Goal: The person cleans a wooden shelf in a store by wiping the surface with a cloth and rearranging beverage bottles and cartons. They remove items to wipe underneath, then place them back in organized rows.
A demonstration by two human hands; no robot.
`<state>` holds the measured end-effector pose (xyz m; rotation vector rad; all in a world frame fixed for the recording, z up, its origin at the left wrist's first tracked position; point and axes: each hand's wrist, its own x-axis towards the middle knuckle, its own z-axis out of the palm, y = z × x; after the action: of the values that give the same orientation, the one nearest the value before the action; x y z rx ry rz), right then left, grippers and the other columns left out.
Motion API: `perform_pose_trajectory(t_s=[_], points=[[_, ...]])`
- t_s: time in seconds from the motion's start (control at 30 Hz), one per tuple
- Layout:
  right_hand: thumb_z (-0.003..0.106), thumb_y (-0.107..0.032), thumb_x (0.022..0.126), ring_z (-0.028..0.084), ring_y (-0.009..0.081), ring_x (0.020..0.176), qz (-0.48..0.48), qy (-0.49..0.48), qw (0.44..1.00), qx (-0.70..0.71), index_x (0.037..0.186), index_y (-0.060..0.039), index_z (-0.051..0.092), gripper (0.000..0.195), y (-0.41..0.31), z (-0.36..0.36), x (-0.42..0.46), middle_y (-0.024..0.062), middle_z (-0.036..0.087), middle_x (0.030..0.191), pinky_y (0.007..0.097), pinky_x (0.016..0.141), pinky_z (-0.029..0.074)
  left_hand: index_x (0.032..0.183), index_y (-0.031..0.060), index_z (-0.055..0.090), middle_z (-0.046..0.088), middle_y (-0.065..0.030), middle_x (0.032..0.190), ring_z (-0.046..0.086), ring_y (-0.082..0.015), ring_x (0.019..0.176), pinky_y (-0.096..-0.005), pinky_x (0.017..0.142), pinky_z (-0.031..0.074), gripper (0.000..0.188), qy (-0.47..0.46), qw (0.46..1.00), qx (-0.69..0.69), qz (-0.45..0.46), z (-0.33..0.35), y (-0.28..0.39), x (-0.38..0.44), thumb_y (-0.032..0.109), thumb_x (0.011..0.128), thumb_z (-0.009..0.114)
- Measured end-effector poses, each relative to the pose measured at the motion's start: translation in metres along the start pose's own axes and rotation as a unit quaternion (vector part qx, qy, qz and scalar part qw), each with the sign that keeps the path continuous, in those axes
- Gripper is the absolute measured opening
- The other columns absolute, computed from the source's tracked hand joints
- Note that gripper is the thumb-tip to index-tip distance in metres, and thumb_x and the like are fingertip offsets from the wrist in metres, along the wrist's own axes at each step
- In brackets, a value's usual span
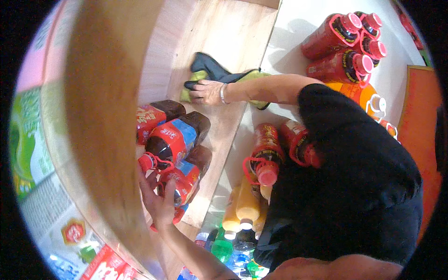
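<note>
My right hand [209, 92], with a silver bangle at the wrist, presses a dark grey and yellow-green cloth [210, 68] onto a pale wooden shelf board [231, 38]. Part of the cloth trails over the board's edge. Lower in the view, my left hand [159, 201] grips a red-labelled bottle of dark drink [185, 178] near its neck; its cap is hidden by the hand. Beside it stands a similar bottle [171, 140] with a red cap and carrying loop. Another red-labelled bottle [150, 117] is behind, partly cut off by a wooden panel.
A curved-looking wooden panel [105, 105] borders the left, with printed packages [52, 196] beyond it. On the white surface [287, 38] stand red bottles [336, 35], an orange-drink bottle [357, 96] and two more red bottles [267, 150]. Yellow-drink bottles [246, 203] and a green bottle [222, 245] are below.
</note>
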<state>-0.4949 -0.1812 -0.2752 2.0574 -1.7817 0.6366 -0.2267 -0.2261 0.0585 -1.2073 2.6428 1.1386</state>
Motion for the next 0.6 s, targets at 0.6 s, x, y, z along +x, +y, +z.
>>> perform_pose_trajectory(t_s=[0.6], points=[[0.058, -0.026, 0.087, 0.043, 0.0259, 0.128, 0.359, -0.3, 0.869, -0.16, 0.127, -0.0114, 0.059, 0.043, 0.242, -0.04, 0.06, 0.0056, 0.052, 0.137, 0.044, 0.102, 0.035, 0.155, 0.0121, 0.013, 0.058, -0.0164, 0.121, 0.058, -0.0245, 0.109, -0.0375, 0.094, 0.047, 0.095, 0.069, 0.996, -0.04, -0.042, 0.006, -0.005, -0.01, 0.007, 0.081, 0.072]])
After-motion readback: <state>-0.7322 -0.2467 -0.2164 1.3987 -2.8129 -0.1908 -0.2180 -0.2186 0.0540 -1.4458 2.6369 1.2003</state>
